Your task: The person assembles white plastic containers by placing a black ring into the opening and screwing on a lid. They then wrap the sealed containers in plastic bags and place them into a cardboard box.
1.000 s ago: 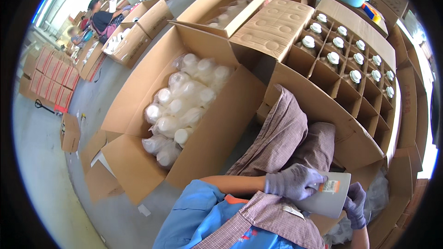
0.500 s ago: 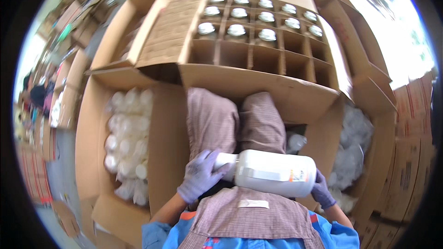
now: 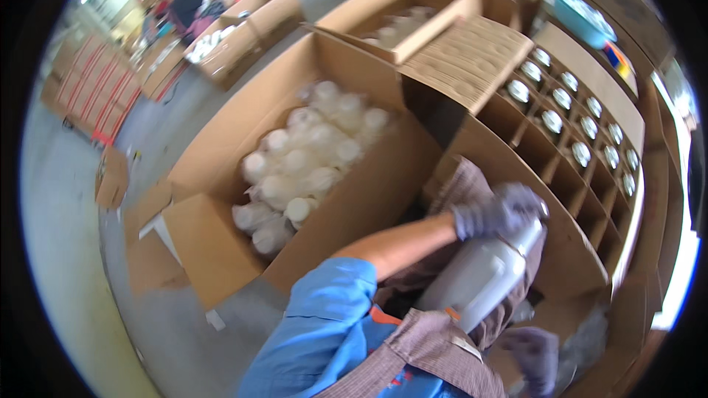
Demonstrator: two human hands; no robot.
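My left hand (image 3: 498,211), in a grey glove, is closed around the neck end of a large white bottle (image 3: 476,280). The bottle lies tilted across my lap, its neck pointing up and to the right. A bit of shiny silver shows past my fingers. My gloved right hand (image 3: 532,357) is off the bottle, low at the right beside clear plastic bags (image 3: 586,343); motion smears its fingers. To the right, a divided carton (image 3: 542,144) holds several silver-capped bottles (image 3: 552,121) upright, and some of its front cells hold none.
Left of me, an open carton (image 3: 221,136) holds several white bottles (image 3: 295,162) wrapped in plastic. A corrugated sheet (image 3: 468,55) lies between cartons. A turquoise basin (image 3: 582,18) stands at the far right. Another person (image 3: 188,7) is at the far left near boxes.
My view has swung to the left. My right hand has come off the bottle's base. My left hand still holds the neck end, and the bottle has gone from level to tilted.
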